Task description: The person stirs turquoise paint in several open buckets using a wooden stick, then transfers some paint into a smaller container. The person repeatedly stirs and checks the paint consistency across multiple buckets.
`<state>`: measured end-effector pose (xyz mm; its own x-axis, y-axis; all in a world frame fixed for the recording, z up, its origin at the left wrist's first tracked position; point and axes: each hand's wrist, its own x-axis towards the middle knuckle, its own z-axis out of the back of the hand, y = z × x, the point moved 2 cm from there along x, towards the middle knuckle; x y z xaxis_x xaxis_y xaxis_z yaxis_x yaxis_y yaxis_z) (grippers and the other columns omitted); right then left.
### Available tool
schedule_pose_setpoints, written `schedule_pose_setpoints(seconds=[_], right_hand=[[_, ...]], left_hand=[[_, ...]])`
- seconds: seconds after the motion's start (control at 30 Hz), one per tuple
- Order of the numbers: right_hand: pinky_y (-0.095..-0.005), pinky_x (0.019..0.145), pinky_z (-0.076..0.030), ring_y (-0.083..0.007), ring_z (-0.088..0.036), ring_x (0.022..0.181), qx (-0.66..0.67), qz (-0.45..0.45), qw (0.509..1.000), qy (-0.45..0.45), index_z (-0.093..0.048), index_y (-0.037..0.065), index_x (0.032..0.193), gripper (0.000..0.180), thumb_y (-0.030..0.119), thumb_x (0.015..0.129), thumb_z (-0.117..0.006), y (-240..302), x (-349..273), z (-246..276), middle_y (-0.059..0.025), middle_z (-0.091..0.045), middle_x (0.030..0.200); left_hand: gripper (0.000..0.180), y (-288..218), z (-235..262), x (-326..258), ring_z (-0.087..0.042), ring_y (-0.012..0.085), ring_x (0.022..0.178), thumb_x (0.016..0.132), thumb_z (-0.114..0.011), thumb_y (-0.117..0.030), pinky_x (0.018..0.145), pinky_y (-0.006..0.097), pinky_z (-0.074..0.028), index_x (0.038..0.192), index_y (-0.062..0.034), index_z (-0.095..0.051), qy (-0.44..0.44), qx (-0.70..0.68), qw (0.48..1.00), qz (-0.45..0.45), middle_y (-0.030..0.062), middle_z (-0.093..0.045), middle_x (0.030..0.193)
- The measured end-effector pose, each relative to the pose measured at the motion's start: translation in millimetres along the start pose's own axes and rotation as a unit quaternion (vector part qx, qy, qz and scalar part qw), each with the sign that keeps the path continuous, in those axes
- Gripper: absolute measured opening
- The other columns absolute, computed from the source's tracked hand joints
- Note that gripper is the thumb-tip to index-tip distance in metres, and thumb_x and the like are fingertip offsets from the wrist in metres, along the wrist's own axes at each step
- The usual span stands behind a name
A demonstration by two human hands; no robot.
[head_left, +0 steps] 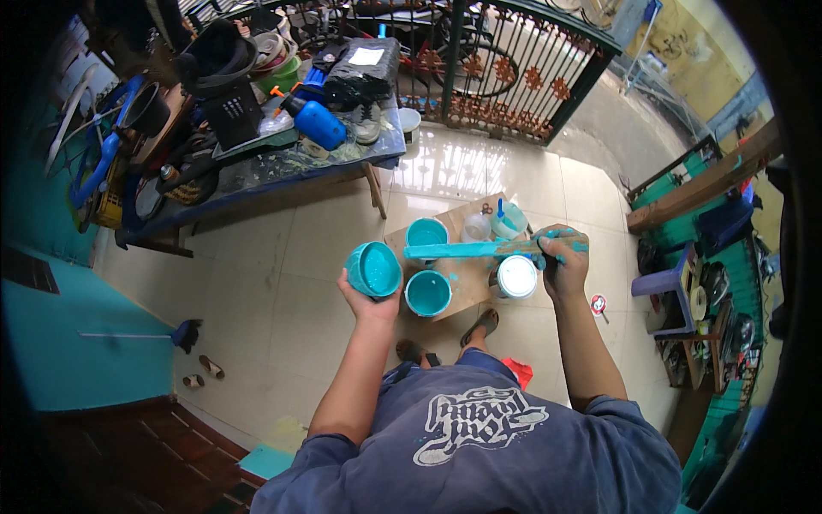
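Note:
A small tub of teal paint (375,270) rests in my left hand (374,308), whose fingers wrap round its side. My paint-smeared right hand (565,261) grips a long wooden stir stick (452,250); its left part is coated teal. The stick lies level across the view, its tip just right of the held tub. Below it are a far teal paint bucket (419,232) and a nearer teal paint bucket (428,294). Close to my right hand stands a white-lidded can (517,277).
The buckets stand on a brown board (468,294) on the tiled floor, with a clear cup (476,228) and a pale container (511,220) behind. A cluttered table (282,176) holds a blue spray bottle (318,122). A purple stool (676,291) stands right; a metal gate (514,77) lies ahead.

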<state>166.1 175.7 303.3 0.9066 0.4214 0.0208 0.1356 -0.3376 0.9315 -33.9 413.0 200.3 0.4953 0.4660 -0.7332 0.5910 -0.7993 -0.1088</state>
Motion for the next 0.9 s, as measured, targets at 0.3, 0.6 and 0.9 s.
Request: schedule_pose_setpoints(seconds=[0.3, 0.6, 0.9], right_hand=[[-0.0265, 0.048, -0.045, -0.0144, -0.059, 0.053, -0.072, -0.191, 0.968, -0.144, -0.07, -0.003, 0.085, 0.011, 0.007, 0.082, -0.066, -244.3, -4.3, 130.5, -0.0092, -0.067, 0.069], [-0.0418, 0.08, -0.055, -0.0338, -0.071, 0.085, -0.376, -0.353, 0.857, 0.028, -0.074, 0.0, 0.104, 0.036, 0.028, 0.081, -0.07, -474.1, -54.5, 150.2, -0.0213, -0.072, 0.09], [-0.0483, 0.09, -0.053, -0.0401, -0.067, 0.098, -0.546, -0.374, 0.728, 0.177, -0.065, 0.004, 0.122, 0.046, 0.02, 0.078, -0.066, -454.3, -0.3, 235.9, -0.0241, -0.069, 0.105]], left_hand=[[0.056, -0.2, 37.1, 4.5, -0.055, 0.035, 0.11, 0.083, -0.065, -0.049, 0.096, 0.048, -0.052, 0.121, -0.009, -0.056, -0.018, 0.024, 0.999, 0.026, 0.0156, -0.056, 0.121], [0.068, 48.6, 69.2, -1.9, -0.054, 0.0341, 0.111, 0.076, -0.072, -0.051, 0.097, 0.046, -0.051, 0.125, -0.0067, -0.054, -0.106, 0.016, 0.99, 0.093, 0.018, -0.055, 0.12], [0.079, 119.6, 70.6, 24.5, -0.053, 0.0316, 0.112, 0.071, -0.075, -0.046, 0.099, 0.043, -0.049, 0.13, -0.0014, -0.046, -0.149, -0.024, 0.97, 0.19, 0.0202, -0.048, 0.119]])
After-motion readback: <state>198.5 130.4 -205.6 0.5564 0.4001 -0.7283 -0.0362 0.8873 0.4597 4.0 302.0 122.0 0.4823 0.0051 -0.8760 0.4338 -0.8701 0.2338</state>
